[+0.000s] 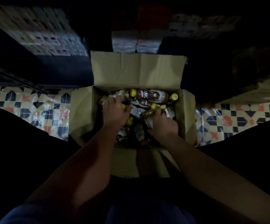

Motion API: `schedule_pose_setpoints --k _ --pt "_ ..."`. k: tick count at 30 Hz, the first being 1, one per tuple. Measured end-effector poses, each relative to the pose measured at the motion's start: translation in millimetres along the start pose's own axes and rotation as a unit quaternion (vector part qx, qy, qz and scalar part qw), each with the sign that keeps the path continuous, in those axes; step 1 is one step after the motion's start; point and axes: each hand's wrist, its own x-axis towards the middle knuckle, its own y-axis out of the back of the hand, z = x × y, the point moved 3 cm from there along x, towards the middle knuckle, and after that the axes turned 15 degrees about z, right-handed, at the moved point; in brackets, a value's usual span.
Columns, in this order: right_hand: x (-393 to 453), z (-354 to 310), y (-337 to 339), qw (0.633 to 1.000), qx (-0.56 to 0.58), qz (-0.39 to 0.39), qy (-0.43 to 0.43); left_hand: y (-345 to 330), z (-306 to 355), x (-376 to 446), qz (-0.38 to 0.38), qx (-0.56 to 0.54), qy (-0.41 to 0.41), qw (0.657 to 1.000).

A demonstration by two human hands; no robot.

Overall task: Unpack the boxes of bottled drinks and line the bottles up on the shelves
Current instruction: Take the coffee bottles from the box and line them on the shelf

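Note:
An open cardboard box (137, 70) stands on the floor in front of me, its far flap raised. Inside lie several brown coffee bottles with yellow caps, one of them (147, 94) across the far end. My left hand (114, 110) reaches into the left side of the box, its fingers curled over bottles there. On the right side my right hand (163, 122) closes around a bottle (148, 113) with a yellow cap. What lies under the palms is hidden.
Patterned floor tiles (34, 109) show left and right of the box. Dark shelving (18, 78) stands at the left. Packs of goods (39, 34) and wrapped packs (135, 44) sit beyond the box. Another carton (260, 91) lies at the right.

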Motion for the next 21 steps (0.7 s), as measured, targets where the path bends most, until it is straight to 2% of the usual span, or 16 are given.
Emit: schedule_pose_setpoints --k 4,7,10,15,17,21 --pt "-8 7 -8 0.997 -0.048 -0.057 -0.021 -24 6 -6 -0.048 0.009 0.03 0.998" --pt "-8 10 -7 0.999 -0.042 -0.033 -0.006 -21 10 -3 -0.057 -0.069 0.071 0.993" --pt "-6 12 -6 0.999 -0.009 -0.03 -0.027 -14 9 -2 -0.079 -0.115 0.113 0.984" --pt "-6 17 0 0.995 0.072 -0.008 -0.075 -3 8 -7 -0.032 -0.235 0.182 0.954" --pt "-3 19 8 0.986 0.131 0.013 -0.104 -1 8 -8 -0.006 -0.286 0.208 0.935" --pt "1 25 25 0.979 0.167 0.041 -0.105 1 12 -6 0.018 -0.427 0.263 0.865"
